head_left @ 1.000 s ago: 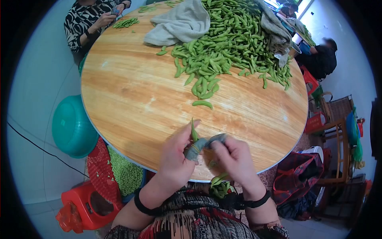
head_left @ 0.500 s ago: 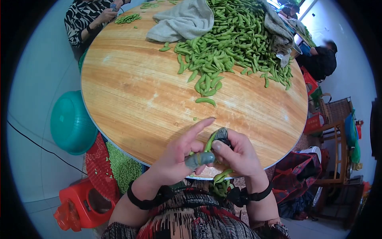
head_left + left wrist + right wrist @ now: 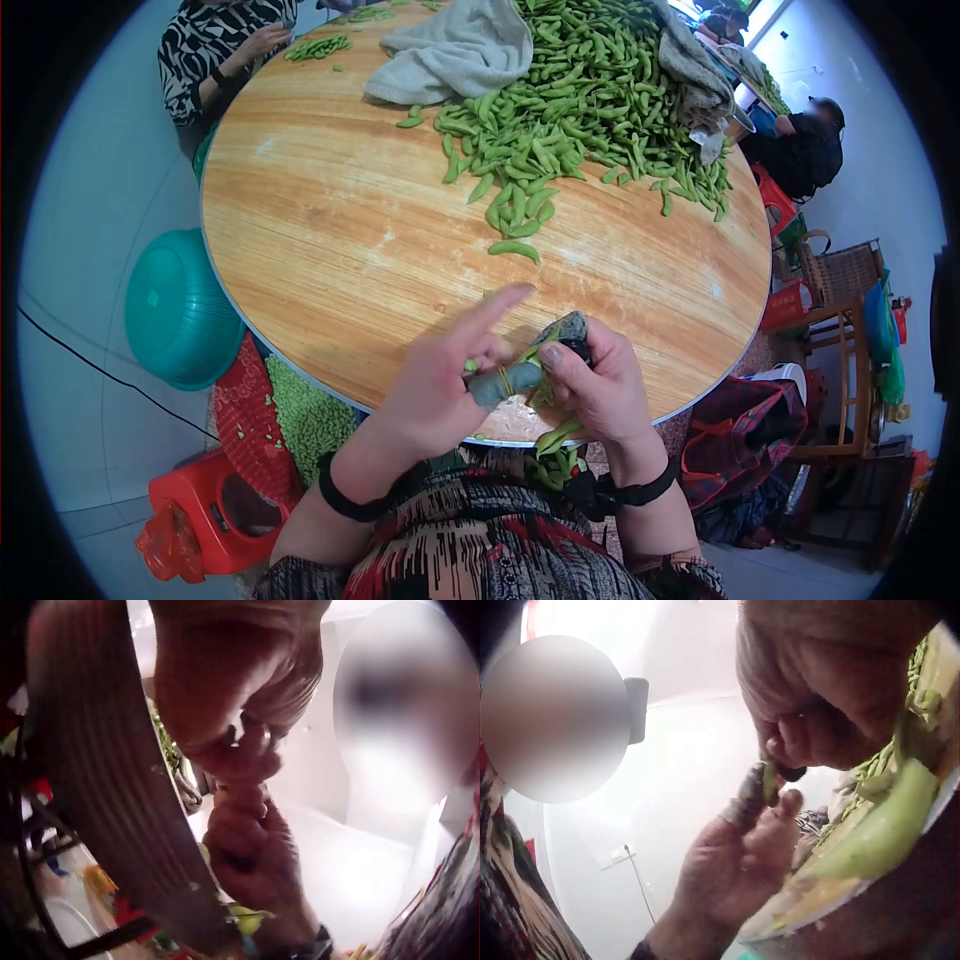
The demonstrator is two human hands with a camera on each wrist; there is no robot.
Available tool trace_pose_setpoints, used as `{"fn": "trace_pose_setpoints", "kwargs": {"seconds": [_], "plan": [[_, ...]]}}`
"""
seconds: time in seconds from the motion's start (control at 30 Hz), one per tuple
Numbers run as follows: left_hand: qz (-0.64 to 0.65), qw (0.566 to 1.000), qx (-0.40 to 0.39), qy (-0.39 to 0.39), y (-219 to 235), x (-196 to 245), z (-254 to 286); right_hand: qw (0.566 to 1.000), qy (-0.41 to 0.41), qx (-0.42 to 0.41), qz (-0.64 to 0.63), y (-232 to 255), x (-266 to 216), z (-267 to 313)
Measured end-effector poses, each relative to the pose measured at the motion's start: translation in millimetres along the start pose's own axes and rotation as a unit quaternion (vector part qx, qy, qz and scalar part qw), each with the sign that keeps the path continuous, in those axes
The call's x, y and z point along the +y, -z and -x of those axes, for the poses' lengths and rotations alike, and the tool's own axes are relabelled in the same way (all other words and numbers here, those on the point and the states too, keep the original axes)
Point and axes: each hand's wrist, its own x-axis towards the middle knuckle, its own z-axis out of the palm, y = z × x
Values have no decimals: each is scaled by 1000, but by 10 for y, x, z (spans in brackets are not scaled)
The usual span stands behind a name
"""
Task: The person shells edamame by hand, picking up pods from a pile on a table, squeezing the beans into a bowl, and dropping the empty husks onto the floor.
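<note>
In the head view, my left hand (image 3: 432,385) and right hand (image 3: 612,390) meet above the table's near edge with a green bean pod (image 3: 540,348) between them. The right thumb and wrapped forefinger pinch the pod. My left thumb, in a grey-green cover (image 3: 505,382) bound with a band, presses against it while the left forefinger points out straight. The right wrist view shows the pod (image 3: 769,782) at the covered left thumb. A dark grey cover (image 3: 568,330) wraps the right forefinger. Several pods (image 3: 555,440) show below the right hand.
A large pile of pods (image 3: 590,100) lies across the round wooden table (image 3: 330,240), beside a grey cloth (image 3: 455,60). Shelled beans (image 3: 310,410) fill a container at lower left, near a teal basin (image 3: 180,310) and red stool (image 3: 215,510). Other people sit around the room.
The pod that stood upright in my left hand is now pinched by the right hand. The left forefinger has straightened out, and the right hand has turned with its thumb towards the pod.
</note>
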Motion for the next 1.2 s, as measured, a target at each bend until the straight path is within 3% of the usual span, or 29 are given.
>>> {"fn": "trace_pose_setpoints", "kwargs": {"seconds": [0.03, 0.1, 0.13, 0.2, 0.23, 0.3, 0.33, 0.4, 0.43, 0.47, 0.5, 0.53, 0.57, 0.6, 0.63, 0.67, 0.73, 0.77, 0.8, 0.83, 0.87, 0.93, 0.97, 1.07, 1.1, 1.13, 1.17, 1.2], "plan": [[-1, 1000, 0, -2, -17, -25, -9, 1000, 2, 0, 0, -15, 0, -13], [-159, 966, 6, -202, -58, -93, -9, 984, -104, 23, -145, -40, 17, -14], [-158, 966, 7, -203, -55, -88, 8, 984, -104, 24, -144, -38, 14, -9], [-191, 959, -27, -210, -28, -71, 39, 924, -195, -8, -329, -38, 3, -21], [-190, 959, -28, -210, -46, -80, 43, 924, -195, -7, -329, -41, 6, -24], [-137, 966, 75, -205, -95, -115, 27, 887, -226, -29, -402, -45, -5, -55], [-136, 966, 75, -207, -93, -132, 19, 888, -225, -28, -400, -51, -26, -86], [-37, 997, 72, 4, -90, -168, 12, 984, -130, 28, -123, -71, -84, -150], [-35, 997, 73, 2, -59, -194, 2, 984, -129, 29, -120, -47, -124, -158], [63, 990, 105, 66, 13, -231, -20, 994, -84, -60, 35, 17, -184, -161], [161, 969, 135, 129, 85, -274, -35, 971, -38, -146, 188, 91, -251, -169], [302, 931, 165, 120, 148, -325, -36, 918, -5, -285, 275, 179, -360, -241], [303, 931, 165, 120, 187, -335, -21, 918, -5, -285, 276, 184, -382, -366], [349, 918, 145, 122, 215, -335, 0, 899, 32, -162, 407, 175, -372, -497], [393, 903, 125, 123, 222, -330, 16, 848, 68, -34, 524, 170, -350, -610], [393, 903, 125, 121, 197, -350, 26, 848, 70, -34, 525, 189, -281, -738], [256, 950, 110, 137, 114, -400, 31, 730, 146, 64, 665, 230, -129, -939], [255, 951, 110, 135, 89, -364, 1, 729, 148, 65, 665, 242, -128, -946], [112, 983, 129, 67, 48, -315, -25, 757, 138, 34, 638, 249, -124, -942], [-35, 989, 144, -2, 6, -270, -40, 782, 127, 2, 610, 246, -123, -926], [-35, 989, 146, -1, -42, -230, -47, 782, 128, 1, 610, 237, -150, -865], [-209, 958, 187, -62, -116, -174, -45, 919, -53, -64, 385, 152, -291, -637], [-210, 958, 186, -61, -115, -192, -40, 919, -53, -65, 384, 109, -320, -531], [-200, 959, 172, -105, -128, -300, -42, 974, -130, -113, 149, 48, -411, -255], [-20, 987, 160, -25, -138, -330, -43, 974, -129, -112, 148, 46, -393, -207], [159, 975, 143, 56, -136, -341, -43, 985, -94, -78, 124, 29, -376, -167], [157, 976, 143, 55, -121, -328, -34, 992, -58, -44, 100, 8, -355, -127], [332, 930, 129, 93, -105, -303, -16, 993, -56, -45, 98, -14, -321, -79]]}}
